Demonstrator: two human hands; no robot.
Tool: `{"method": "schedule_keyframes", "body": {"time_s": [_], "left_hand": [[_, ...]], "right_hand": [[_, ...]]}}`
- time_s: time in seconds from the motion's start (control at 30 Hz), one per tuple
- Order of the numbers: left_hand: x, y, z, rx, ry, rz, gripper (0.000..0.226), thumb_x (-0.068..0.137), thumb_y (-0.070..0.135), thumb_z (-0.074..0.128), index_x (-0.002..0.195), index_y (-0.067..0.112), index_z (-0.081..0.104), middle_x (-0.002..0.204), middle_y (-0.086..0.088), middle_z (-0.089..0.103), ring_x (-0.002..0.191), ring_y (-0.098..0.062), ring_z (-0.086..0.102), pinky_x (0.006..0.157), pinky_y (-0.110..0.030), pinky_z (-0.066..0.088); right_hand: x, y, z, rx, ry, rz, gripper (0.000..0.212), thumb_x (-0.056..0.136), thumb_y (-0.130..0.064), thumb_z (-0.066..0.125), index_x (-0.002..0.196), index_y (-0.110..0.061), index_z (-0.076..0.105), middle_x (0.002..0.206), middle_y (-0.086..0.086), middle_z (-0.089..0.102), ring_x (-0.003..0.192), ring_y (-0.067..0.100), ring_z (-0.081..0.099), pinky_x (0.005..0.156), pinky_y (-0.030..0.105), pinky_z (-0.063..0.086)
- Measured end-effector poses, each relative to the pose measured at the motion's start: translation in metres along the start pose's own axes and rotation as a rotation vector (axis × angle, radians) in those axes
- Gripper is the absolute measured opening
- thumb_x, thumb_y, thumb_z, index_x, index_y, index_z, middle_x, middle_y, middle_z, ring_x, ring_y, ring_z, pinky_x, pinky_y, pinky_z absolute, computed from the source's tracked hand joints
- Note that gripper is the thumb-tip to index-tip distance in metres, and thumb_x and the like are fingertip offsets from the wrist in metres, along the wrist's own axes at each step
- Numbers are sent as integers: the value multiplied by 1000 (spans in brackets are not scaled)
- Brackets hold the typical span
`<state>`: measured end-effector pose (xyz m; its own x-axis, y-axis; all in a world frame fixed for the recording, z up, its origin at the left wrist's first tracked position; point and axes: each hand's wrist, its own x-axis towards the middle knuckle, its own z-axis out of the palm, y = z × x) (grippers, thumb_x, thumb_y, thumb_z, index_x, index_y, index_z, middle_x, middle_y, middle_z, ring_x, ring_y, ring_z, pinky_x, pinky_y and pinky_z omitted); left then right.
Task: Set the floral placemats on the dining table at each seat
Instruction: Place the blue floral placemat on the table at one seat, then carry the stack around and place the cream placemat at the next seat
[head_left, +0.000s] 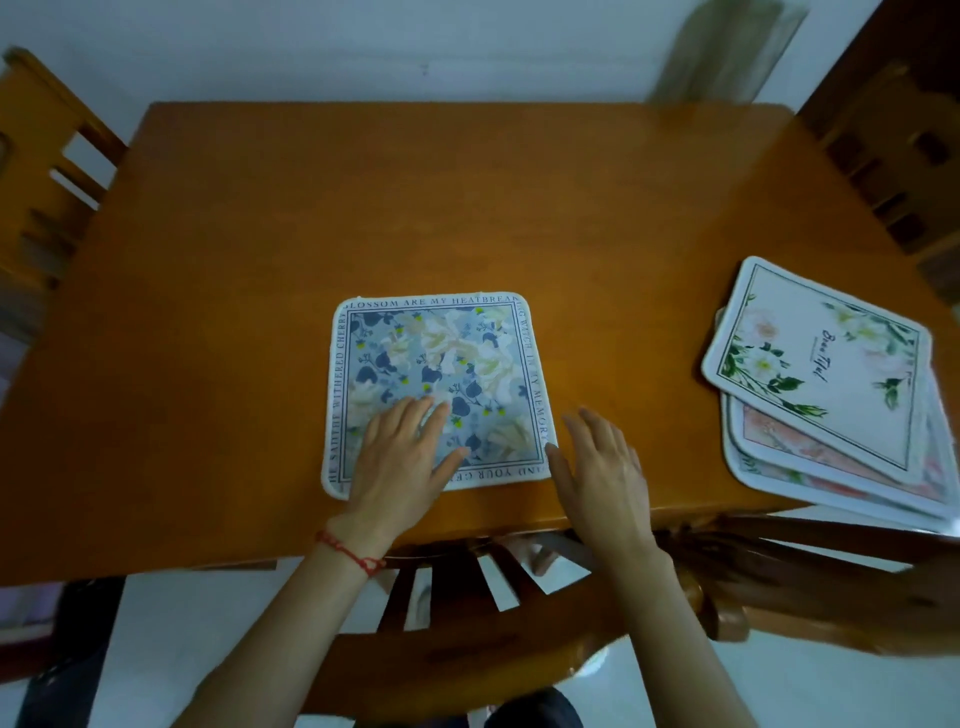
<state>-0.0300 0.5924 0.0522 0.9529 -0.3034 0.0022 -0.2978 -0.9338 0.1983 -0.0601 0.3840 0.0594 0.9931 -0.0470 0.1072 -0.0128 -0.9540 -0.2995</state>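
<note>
Lying flat and square to the near edge of the dining table (234, 260), a blue floral placemat (436, 389) is seen at lower centre of the frame, directly above the chair (467, 587) tucked beneath that edge — a position that appears chosen to mark this seat. The left hand (402, 457) is laid palm-down on the mat's lower left part, its fingers straight and slightly spread, nothing being gripped; the mat seems to be pressed down or smoothed so that it stays aligned. The right hand (597, 467) is held just beside the mat's lower right corner, fingers extended and relaxed, holding nothing; whether its thumb touches the mat's edge cannot be told. Both forearms are brought up from the bottom of the frame, and a red string bracelet (353, 553) is worn on the left wrist.

At the right edge of the frame a loose stack of remaining placemats (831, 395) is left fanned near the table corner, within reach — presumably kept there as the supply for the other seats. Chairs at upper left (47, 171) and upper right (893, 171) have no mats before them yet.
</note>
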Motion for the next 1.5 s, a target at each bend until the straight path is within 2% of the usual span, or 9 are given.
{"method": "schedule_keyframes", "body": {"time_s": [0.1,0.23,0.37,0.53,0.63,0.8,1.03,1.23,1.5], "left_hand": [[-15,26,-1,-19,-26,15,70,92,57,16,123,8,55,124,-11,60,116,-30,55,95,-48,44],[-32,60,-6,-11,24,50,61,89,51,29,121,7,56,122,-13,61,116,-31,56,95,-48,45],[-45,92,-13,-19,43,75,58,89,49,30,121,8,56,122,-12,61,116,-31,55,96,-47,43],[-57,128,-14,-52,42,163,56,89,48,29,121,10,55,121,-10,61,115,-29,55,96,-45,43],[-59,147,-12,-56,20,236,56,90,47,28,123,10,54,123,-10,60,116,-28,54,96,-44,43],[-57,172,-6,-64,-36,412,58,90,47,26,128,9,51,130,-12,56,122,-30,50,101,-45,38],[-68,209,-1,-25,-71,701,58,91,47,25,120,9,57,121,-13,62,114,-32,57,93,-46,45],[-97,260,14,-47,-103,979,51,90,42,33,118,9,60,119,-12,64,114,-30,57,97,-45,43],[-155,351,37,-64,-147,1245,53,89,41,33,117,5,59,116,-15,64,111,-32,59,92,-46,47]], "right_hand": [[-20,12,-16,-15,36,-6,43,88,-37,42,116,-7,57,121,15,60,109,32,59,83,41,51],[-47,30,-34,-22,77,16,39,87,-32,50,116,-7,57,121,16,60,109,32,58,85,43,50],[-76,47,-50,-9,96,69,38,88,-29,57,119,-7,56,125,16,58,114,33,56,91,46,47],[-110,63,-70,13,151,158,39,88,-31,49,118,-7,57,124,17,59,113,36,56,91,50,46],[-131,73,-77,-38,216,208,37,84,-30,51,112,-6,60,117,18,63,106,36,61,87,49,49],[-165,86,-79,-58,279,377,35,88,-31,56,116,-10,58,121,13,61,111,32,58,93,45,45],[-228,89,-85,-162,376,596,35,83,-25,65,112,-6,58,116,17,63,106,34,60,90,44,47],[-306,99,-84,-207,389,862,45,88,-37,42,115,-5,57,117,19,61,107,35,59,90,44,46],[-417,123,-99,-295,500,1131,45,87,-37,40,112,-4,59,115,18,62,104,34,60,90,45,46]]}}
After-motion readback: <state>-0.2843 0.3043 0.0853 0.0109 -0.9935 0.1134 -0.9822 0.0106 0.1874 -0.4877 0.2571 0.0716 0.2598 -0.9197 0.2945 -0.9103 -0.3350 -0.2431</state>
